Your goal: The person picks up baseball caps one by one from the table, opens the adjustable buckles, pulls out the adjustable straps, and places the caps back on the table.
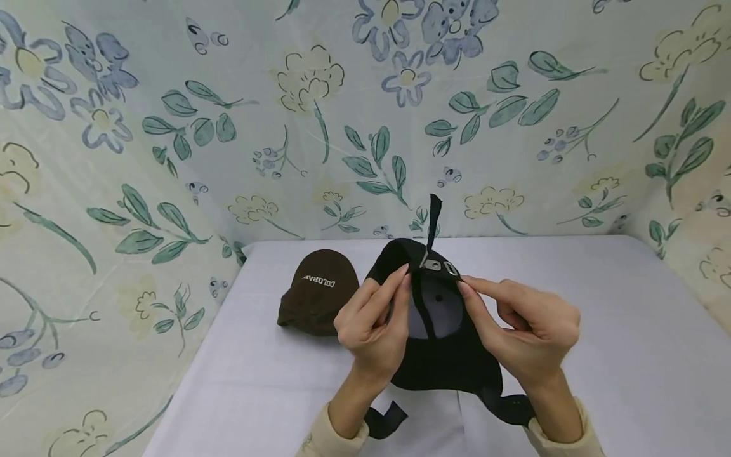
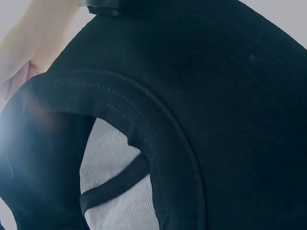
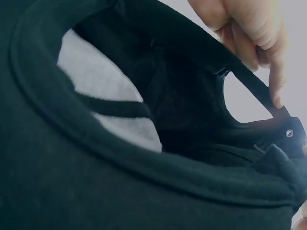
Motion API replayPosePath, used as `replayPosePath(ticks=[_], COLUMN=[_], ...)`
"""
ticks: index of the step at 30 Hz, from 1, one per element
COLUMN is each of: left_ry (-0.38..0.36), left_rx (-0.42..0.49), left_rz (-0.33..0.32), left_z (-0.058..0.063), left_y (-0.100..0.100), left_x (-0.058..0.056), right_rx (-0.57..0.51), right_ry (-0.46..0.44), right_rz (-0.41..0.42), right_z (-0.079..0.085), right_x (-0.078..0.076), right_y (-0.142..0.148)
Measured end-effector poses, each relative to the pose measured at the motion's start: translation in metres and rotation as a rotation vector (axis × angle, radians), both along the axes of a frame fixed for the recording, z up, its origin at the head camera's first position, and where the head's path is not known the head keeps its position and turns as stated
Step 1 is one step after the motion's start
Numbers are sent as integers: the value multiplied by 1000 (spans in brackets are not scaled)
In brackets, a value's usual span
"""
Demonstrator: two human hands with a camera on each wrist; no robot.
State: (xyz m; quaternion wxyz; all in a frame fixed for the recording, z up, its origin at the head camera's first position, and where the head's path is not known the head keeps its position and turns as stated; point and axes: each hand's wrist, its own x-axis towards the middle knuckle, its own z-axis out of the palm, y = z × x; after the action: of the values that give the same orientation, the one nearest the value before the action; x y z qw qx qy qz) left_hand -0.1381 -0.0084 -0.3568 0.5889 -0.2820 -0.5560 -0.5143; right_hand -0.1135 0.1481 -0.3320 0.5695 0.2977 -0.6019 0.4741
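Note:
A black baseball cap [image 1: 445, 365] is held up in both hands, its grey-lined inside facing me and its brim toward me. My left hand [image 1: 374, 317] pinches the cap's back edge beside a metal buckle. With thumb and index finger, my right hand [image 1: 528, 324] pinches the other end of the back strap [image 1: 442, 266], where metal eyelets show. The loose strap end [image 1: 434, 219] sticks straight up between the hands. In the right wrist view the fingers of the right hand [image 3: 254, 36] lie along the strap, above the back opening. The left wrist view shows the left hand [image 2: 36, 40] only partly.
A brown cap [image 1: 320, 292] with white lettering lies on the white-covered table [image 1: 257, 381], left of the black cap. Flowered cloth [image 1: 365, 127] hangs behind the table and at its sides. Black bands [image 1: 508, 409] hang at both wrists.

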Motion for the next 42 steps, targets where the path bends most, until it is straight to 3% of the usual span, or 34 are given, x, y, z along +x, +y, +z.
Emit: replayPosePath(ticks=[5,11,28,42], left_ry=[-4,-12,-14,-4], left_rx=[14,17,-13,-71], left_rz=[0,-14,-51,-96], left_z=[2,3,2,1], left_y=[-3,-4,-3,1], left_x=[2,3,2,2], right_rx=[45,97,117,92], right_ry=[12,5,25,67], right_rz=[-27,-1,57,-41], right_z=[-1,-4,-9,-8], right_x=[-1,-4,-10,-8], right_y=[-3,-5,-9,-11])
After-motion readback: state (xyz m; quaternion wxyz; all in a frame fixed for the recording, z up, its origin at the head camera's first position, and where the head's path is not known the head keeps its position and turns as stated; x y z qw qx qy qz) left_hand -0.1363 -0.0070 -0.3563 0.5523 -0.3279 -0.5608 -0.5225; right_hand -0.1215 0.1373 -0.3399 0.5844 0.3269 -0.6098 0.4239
